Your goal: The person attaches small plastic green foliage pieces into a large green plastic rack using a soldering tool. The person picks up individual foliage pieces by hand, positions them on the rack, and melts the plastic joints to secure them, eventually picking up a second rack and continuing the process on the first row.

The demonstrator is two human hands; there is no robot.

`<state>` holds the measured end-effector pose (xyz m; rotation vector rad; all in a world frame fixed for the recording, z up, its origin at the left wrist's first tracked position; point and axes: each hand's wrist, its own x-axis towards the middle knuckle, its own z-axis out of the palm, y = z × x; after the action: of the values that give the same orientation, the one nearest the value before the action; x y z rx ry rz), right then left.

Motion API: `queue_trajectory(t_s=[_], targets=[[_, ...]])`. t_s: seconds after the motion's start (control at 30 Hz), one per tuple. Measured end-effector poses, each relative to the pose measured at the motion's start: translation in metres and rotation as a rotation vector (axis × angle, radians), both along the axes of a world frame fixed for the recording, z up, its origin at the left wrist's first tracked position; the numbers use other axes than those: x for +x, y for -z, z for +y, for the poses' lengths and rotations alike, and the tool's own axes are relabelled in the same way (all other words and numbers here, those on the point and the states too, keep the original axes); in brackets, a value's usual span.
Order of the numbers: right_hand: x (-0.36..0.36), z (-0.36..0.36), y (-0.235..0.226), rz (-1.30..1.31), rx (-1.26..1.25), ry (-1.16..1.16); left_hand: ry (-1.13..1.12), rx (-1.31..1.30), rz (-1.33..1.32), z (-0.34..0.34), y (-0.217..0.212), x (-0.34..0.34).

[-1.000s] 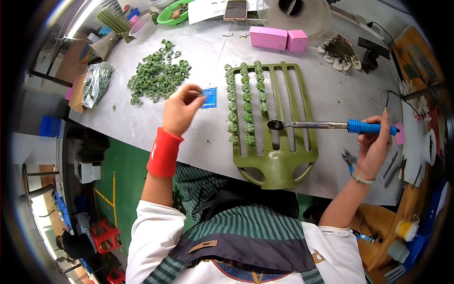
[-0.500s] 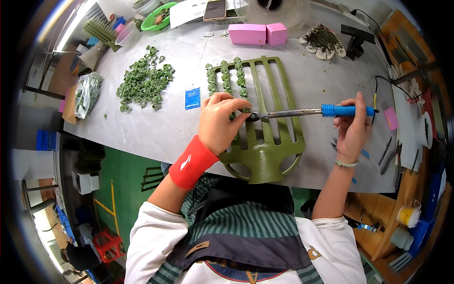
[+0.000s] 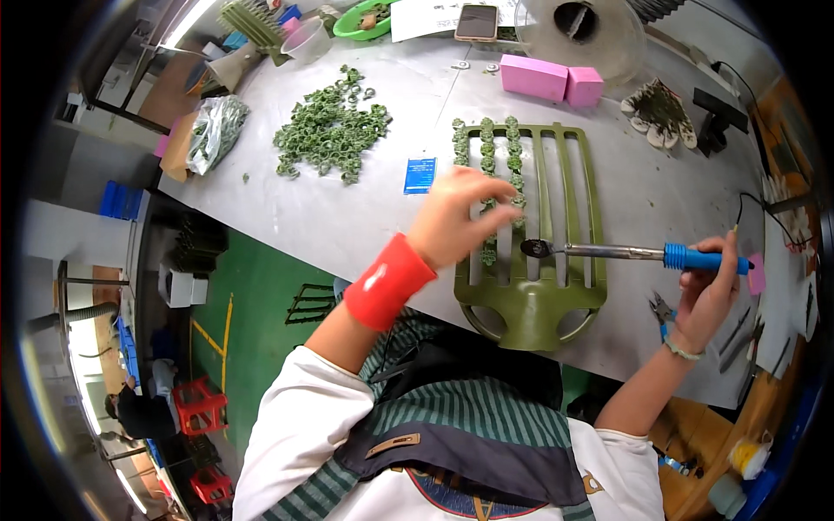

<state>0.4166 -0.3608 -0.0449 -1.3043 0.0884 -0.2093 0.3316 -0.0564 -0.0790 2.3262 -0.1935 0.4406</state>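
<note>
My left hand (image 3: 460, 213), with a red wristband, hovers over the left slats of an olive-green slatted plastic frame (image 3: 532, 304) lying flat on the grey table. Its fingertips are at the rows of small green rings (image 3: 488, 152) seated on those slats. The hand is blurred, so I cannot tell whether it pinches a ring. My right hand (image 3: 705, 291) grips the blue handle of a soldering-iron-like tool (image 3: 608, 252). The tool's dark round tip rests over the frame's middle slats, just right of my left fingers.
A loose pile of green rings (image 3: 330, 130) and a small blue packet (image 3: 420, 174) lie left of the frame. Two pink blocks (image 3: 556, 80), work gloves (image 3: 660, 113) and a phone (image 3: 476, 22) sit behind. A bag of rings (image 3: 213, 126) lies far left, pliers (image 3: 660, 308) by my right wrist.
My left hand came from the blue packet over to the frame's ring rows and has now lifted slightly. The tool stays over the frame, its tip a little lower on the slats.
</note>
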Motion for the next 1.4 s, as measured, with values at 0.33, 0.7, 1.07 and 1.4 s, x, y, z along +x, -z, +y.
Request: queue_trajectory(t_s=[0.33, 0.7, 1.07, 1.4], targets=[[-0.004, 0.007, -0.004, 0.008, 0.022, -0.068, -0.935, 0.291, 0.418, 0.203, 0.066, -0.059], [-0.008, -0.002, -0.007, -0.016, -0.013, -0.059, -0.182, -0.284, 0.085, 0.027, -0.017, -0.053], [-0.005, 0.002, 0.012, -0.005, 0.07, -0.091, -0.168, 0.292, -0.126, -0.038, 0.003, -0.032], [-0.006, 0.01, 0.011, -0.025, 0.034, -0.102, -0.183, 0.414, -0.135, -0.04, 0.008, -0.031]])
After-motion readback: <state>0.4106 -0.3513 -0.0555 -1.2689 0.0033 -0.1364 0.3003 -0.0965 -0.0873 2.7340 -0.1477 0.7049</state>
